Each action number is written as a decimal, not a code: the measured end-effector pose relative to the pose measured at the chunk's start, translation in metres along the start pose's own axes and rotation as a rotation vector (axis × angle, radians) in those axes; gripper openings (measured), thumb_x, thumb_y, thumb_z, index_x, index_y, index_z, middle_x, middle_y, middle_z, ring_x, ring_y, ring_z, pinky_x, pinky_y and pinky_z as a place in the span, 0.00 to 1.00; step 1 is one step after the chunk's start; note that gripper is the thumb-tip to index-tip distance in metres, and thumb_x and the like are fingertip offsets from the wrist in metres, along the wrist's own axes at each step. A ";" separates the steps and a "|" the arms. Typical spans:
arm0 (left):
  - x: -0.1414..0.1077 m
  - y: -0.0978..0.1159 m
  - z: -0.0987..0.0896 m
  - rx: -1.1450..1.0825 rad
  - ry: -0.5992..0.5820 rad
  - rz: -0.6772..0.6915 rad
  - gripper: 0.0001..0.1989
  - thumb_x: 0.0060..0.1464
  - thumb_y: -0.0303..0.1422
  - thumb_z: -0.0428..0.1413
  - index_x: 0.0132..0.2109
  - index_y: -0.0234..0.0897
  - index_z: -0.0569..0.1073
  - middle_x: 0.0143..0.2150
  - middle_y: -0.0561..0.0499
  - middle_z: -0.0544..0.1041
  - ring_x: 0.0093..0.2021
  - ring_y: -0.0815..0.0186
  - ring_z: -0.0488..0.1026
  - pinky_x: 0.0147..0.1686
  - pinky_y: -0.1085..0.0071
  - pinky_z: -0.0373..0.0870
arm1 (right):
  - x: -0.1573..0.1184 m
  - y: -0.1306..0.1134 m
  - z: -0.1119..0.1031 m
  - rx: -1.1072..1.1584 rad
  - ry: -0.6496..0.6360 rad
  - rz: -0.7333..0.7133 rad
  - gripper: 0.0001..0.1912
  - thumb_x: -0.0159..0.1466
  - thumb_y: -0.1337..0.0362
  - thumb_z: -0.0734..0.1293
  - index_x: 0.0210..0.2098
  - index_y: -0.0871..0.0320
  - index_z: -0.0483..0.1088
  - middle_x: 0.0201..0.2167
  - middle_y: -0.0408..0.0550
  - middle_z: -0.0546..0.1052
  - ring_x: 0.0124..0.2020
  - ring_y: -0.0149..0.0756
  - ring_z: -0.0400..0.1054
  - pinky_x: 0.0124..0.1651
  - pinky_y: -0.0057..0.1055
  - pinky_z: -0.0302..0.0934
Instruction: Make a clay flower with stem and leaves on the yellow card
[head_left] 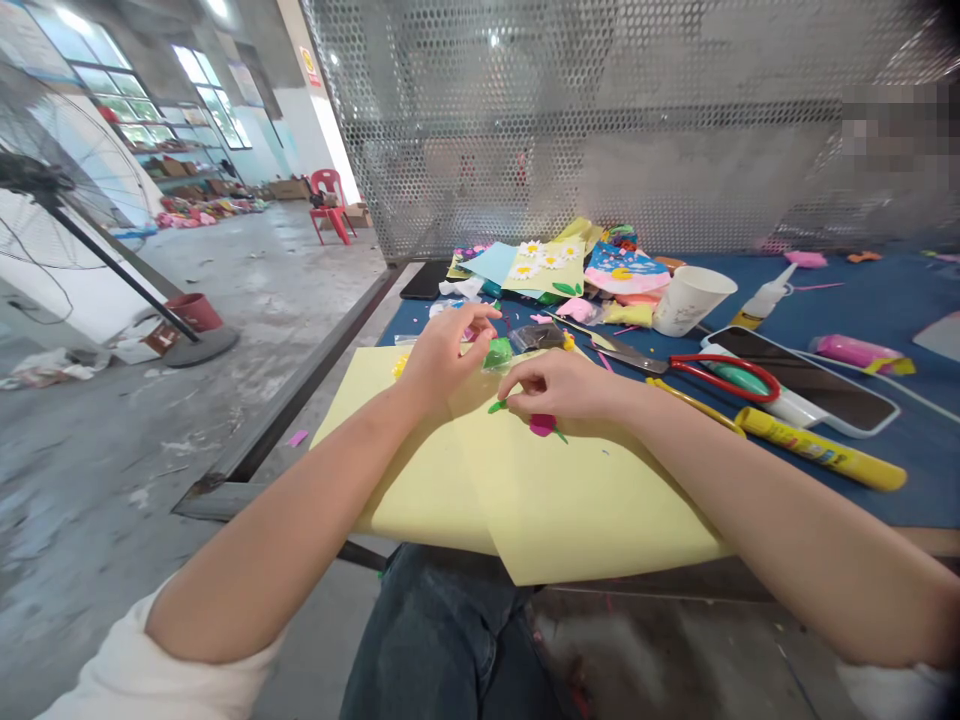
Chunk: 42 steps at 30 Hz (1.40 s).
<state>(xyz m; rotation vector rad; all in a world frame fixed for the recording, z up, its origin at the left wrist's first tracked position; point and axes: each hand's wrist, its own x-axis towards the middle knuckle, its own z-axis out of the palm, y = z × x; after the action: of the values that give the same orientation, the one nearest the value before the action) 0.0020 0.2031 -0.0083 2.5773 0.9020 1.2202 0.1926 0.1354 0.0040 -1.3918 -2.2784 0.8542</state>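
My right hand [559, 385] is low over a yellow paper sheet [457, 480], thumb and forefinger pinched on a small green clay piece [496, 407]. Just below that hand a magenta clay shape [542, 425] with a thin green strip [561, 437] lies on the sheet, partly covered by the fingers. My left hand [448, 345] is raised to the left, its fingers bent, with a gap between thumb and forefinger and nothing visible between them. Beside its fingertips sits a lump of green clay [497, 353] in clear wrapping.
Red-handled scissors [637, 360], a white paper cup [694, 300], a phone [840, 385] and a yellow glue stick [825, 450] lie to the right. Behind my hands are daisy-decorated paper [547, 265] and clay packets. A perforated metal panel [600, 120] closes off the back.
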 end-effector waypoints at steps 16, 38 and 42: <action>0.003 0.003 -0.006 -0.117 -0.115 -0.083 0.14 0.60 0.42 0.52 0.38 0.40 0.78 0.40 0.50 0.82 0.42 0.60 0.76 0.46 0.64 0.67 | 0.006 0.004 -0.002 -0.183 0.443 0.049 0.11 0.60 0.60 0.65 0.37 0.53 0.78 0.24 0.41 0.73 0.23 0.28 0.59 0.27 0.28 0.47; 0.004 0.000 -0.003 -0.036 -0.144 -0.123 0.13 0.55 0.44 0.59 0.43 0.44 0.79 0.39 0.51 0.82 0.42 0.58 0.77 0.51 0.57 0.65 | 0.018 0.015 0.002 0.089 0.563 -0.001 0.13 0.61 0.59 0.63 0.39 0.58 0.77 0.28 0.45 0.76 0.27 0.32 0.65 0.30 0.28 0.53; 0.000 0.000 -0.003 0.003 -0.064 -0.073 0.17 0.55 0.42 0.60 0.51 0.45 0.76 0.41 0.50 0.82 0.46 0.58 0.76 0.54 0.56 0.62 | 0.020 0.019 0.000 0.126 0.574 -0.024 0.12 0.61 0.61 0.63 0.38 0.58 0.77 0.30 0.46 0.78 0.29 0.32 0.66 0.33 0.29 0.56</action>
<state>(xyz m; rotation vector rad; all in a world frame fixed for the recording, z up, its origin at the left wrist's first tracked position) 0.0003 0.2026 -0.0062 2.5462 0.9767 1.1108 0.1957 0.1594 -0.0088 -1.3355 -1.7686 0.4931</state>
